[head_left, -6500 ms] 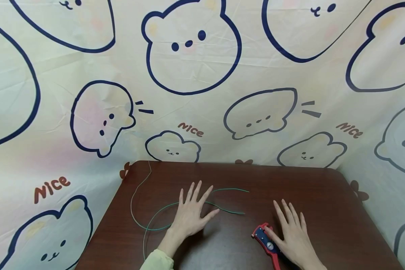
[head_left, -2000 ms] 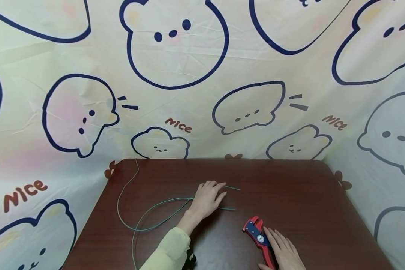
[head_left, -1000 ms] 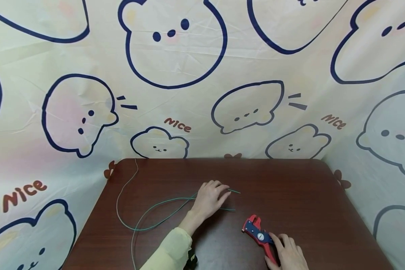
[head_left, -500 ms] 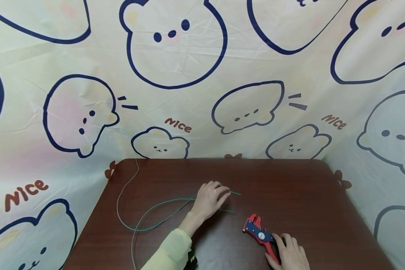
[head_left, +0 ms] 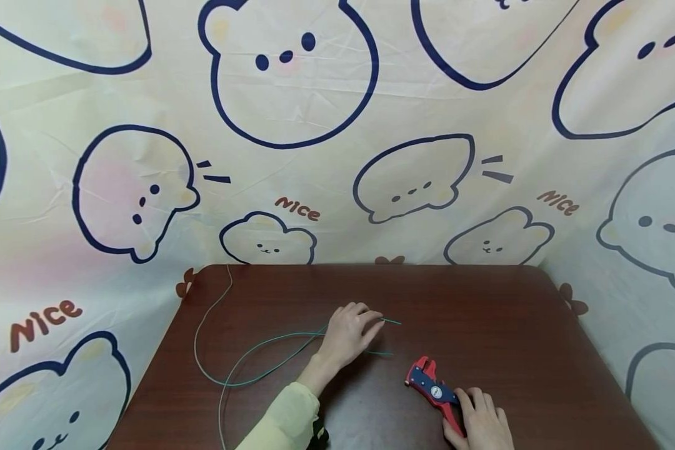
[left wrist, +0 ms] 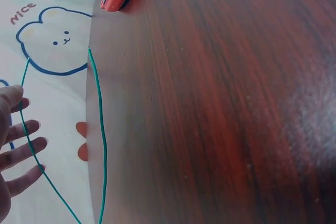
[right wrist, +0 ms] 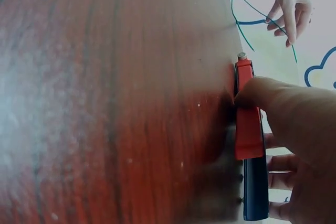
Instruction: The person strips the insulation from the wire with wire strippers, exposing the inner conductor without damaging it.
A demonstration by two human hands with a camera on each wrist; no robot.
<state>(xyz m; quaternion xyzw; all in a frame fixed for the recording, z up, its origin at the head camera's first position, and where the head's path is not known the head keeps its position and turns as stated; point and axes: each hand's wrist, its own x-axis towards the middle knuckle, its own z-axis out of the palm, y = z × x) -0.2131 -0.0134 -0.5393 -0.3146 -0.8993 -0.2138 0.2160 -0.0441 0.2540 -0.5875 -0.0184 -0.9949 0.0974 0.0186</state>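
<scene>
A long thin green wire point(head_left: 247, 362) lies in loops on the dark wooden table point(head_left: 495, 312). My left hand point(head_left: 351, 328) has its fingers curled over the wire near one end, whose tip pokes out to the right. In the left wrist view the green wire point(left wrist: 34, 150) crosses my fingers point(left wrist: 23, 132). My right hand point(head_left: 482, 424) grips the handles of a red and blue wire stripper point(head_left: 432, 389) near the table's front edge. The right wrist view shows my thumb pressed on the wire stripper point(right wrist: 248, 124).
A cloth backdrop point(head_left: 315, 156) printed with cartoon bears hangs behind the table and wraps around both of its sides. The wire's other end point(head_left: 384, 353) lies on the table between my two hands.
Both hands lay flat at first. The left hand moved right and curled over the wire's end. The right hand slid back and closed round the stripper's handles.
</scene>
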